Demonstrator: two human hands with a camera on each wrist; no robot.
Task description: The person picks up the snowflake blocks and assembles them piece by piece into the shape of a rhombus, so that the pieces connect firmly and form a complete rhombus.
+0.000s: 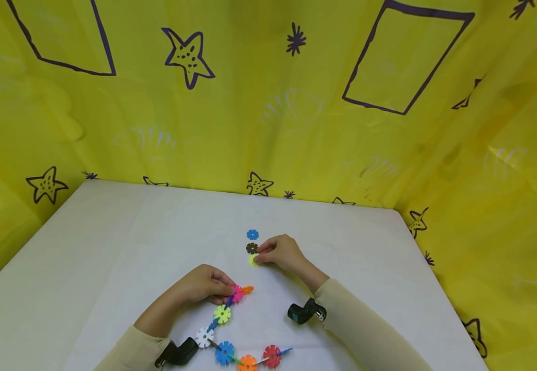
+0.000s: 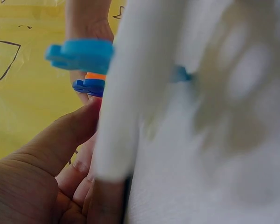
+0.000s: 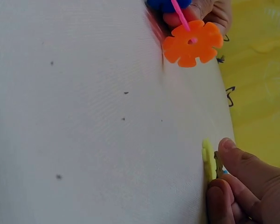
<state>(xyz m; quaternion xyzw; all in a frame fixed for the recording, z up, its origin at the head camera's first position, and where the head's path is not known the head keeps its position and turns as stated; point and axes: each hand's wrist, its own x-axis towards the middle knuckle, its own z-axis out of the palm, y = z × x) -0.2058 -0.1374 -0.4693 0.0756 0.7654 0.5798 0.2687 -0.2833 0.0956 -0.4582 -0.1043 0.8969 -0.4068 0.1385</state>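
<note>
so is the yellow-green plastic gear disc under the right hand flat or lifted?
Flat: the yellow-green plastic gear disc lies on the white table, the right hand pinching it.

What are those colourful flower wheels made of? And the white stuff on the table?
The flower wheels, like the orange one and the blue one, look like hard, smooth plastic: bright solid colours, crisp notched edges, thin flat shape. The table cover looks like matte white cloth; the right wrist view shows a fine weave and small dark specks. The yellow backdrop seems a thin printed sheet, slightly shiny and creased.
</note>
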